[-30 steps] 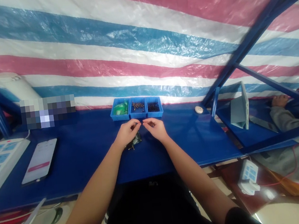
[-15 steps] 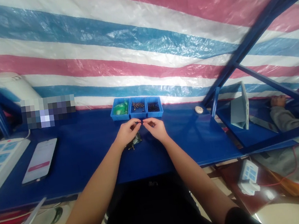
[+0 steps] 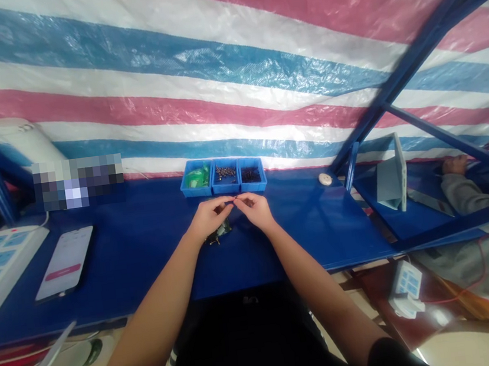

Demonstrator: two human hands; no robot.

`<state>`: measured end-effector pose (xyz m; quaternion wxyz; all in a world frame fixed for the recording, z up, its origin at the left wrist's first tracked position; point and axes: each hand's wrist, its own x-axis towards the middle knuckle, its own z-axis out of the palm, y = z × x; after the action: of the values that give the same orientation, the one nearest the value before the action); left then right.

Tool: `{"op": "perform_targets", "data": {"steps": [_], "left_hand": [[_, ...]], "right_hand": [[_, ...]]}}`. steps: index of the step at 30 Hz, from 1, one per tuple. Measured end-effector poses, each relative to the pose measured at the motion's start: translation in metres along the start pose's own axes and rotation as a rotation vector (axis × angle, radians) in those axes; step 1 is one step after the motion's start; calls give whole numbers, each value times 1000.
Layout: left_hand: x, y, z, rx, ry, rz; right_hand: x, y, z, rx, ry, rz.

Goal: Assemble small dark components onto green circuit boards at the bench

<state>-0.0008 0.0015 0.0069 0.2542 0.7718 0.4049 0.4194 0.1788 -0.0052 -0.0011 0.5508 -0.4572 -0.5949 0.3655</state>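
Observation:
My left hand [image 3: 211, 218] and my right hand [image 3: 257, 210] meet at the fingertips above the blue table [image 3: 145, 242]. Both are closed in a pinch; whatever lies between the fingers is too small to make out. Partly hidden under my left hand is a clear bag [image 3: 222, 229] with small brass-coloured pieces beside it. Just beyond my hands stand three joined blue bins: the left bin [image 3: 186, 192] holds green plastic, the middle bin [image 3: 227, 190] small metal screw-like parts, the right bin [image 3: 254, 187] dark screw-like parts.
A phone [image 3: 64, 261] and a white power strip [image 3: 2, 260] lie at the left. A round white object [image 3: 325, 179] sits near the blue frame post [image 3: 352, 167]. Past it are a propped tablet [image 3: 393, 179] and another person's sleeve [image 3: 466, 191].
My fingertips, slightly apart before, have come together. My left hand's fingers have shifted a little to the right; the bins and bag stay put.

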Motion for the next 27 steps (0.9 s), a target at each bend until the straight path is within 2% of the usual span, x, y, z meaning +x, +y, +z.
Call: {"op": "perform_targets", "data": {"steps": [7,14,18,20,22,23,25,27], "left_hand": [[1,0,-2,95,-13,2],[2,2,-2,100,-35,-5],[2,1,-2,121,-33,1],[3,1,-5,158,22,-5],[4,-1,-10,197,127,-26],[4,-2,-12,212,189,-38],[5,-4,-15,244,257,-68],[5,-4,-15,259,243,-79]], "right_hand": [[1,-1,-1,43,-111,106],[5,3,-1,129,-52,132],[6,7,-3,119,-107,113],[6,9,-6,19,-50,63],[5,11,-10,-143,5,-14],[5,12,-11,-223,-19,-57],[3,13,-11,-374,-165,-146],[0,14,-7,-521,-304,-222]]}}
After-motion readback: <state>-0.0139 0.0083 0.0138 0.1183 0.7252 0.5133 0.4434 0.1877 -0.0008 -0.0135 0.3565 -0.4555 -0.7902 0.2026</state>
